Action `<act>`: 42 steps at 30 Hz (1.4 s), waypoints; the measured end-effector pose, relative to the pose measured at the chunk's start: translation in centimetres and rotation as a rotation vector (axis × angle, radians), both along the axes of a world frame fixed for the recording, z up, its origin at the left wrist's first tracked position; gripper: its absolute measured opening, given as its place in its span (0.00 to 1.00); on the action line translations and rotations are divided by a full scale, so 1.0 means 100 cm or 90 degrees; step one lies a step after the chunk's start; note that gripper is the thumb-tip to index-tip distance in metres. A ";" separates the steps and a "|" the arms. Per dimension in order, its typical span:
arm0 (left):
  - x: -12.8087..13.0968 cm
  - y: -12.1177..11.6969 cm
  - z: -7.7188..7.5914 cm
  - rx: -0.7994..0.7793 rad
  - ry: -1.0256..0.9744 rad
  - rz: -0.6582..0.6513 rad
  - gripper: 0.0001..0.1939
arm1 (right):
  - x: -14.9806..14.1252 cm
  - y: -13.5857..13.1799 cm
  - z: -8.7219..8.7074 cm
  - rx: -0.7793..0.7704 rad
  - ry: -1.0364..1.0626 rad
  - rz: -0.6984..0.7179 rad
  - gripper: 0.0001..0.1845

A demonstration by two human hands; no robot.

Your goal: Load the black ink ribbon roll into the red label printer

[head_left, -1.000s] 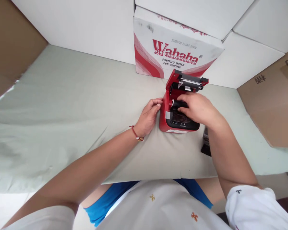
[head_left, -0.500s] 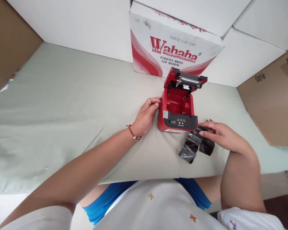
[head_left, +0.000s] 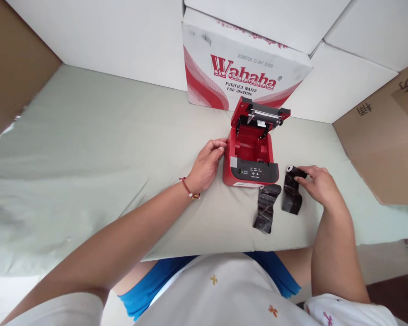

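Note:
A red and black label printer [head_left: 251, 174] stands on the cloth with its lid tilted up and its red paper bay bare inside. My left hand [head_left: 208, 165] has its fingers bent and pressed together against the printer's left side; some fingertips are hidden there. To the right of the printer, my right hand [head_left: 318, 183] pinches a small dark roll [head_left: 292, 174] with a white core. A loose glossy dark tail hangs from this roll toward me. Another crinkled dark strip [head_left: 267, 210] lies just in front of the printer, apart from both hands.
Behind the printer stands a white and red Wahaha water carton [head_left: 204, 72] against white panels. Brown cardboard walls [head_left: 377, 145] close off the right and the left. Pale green cloth [head_left: 88, 149] covers the surface, and its front edge is near my lap.
My right hand has moved right and slightly up with the dark roll, away from the other dark strip, so the two are now apart. My left hand has stayed at the printer.

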State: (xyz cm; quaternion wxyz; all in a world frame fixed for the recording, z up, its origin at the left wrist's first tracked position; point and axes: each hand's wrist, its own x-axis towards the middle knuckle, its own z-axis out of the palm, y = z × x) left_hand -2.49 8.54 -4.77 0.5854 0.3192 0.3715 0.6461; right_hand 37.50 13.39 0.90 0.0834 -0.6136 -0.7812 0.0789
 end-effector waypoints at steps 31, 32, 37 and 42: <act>-0.001 0.001 -0.002 0.003 0.005 -0.012 0.07 | -0.175 0.006 0.067 -0.121 0.423 0.149 0.21; -0.001 0.001 -0.002 0.001 0.007 -0.008 0.07 | -0.177 0.008 0.067 -0.080 0.384 0.156 0.21; -0.001 0.001 -0.003 0.003 0.008 -0.006 0.06 | -0.187 0.016 0.060 0.015 0.237 0.149 0.22; -0.001 0.001 -0.002 0.005 0.005 -0.009 0.05 | -0.195 0.021 0.052 0.048 0.168 0.170 0.22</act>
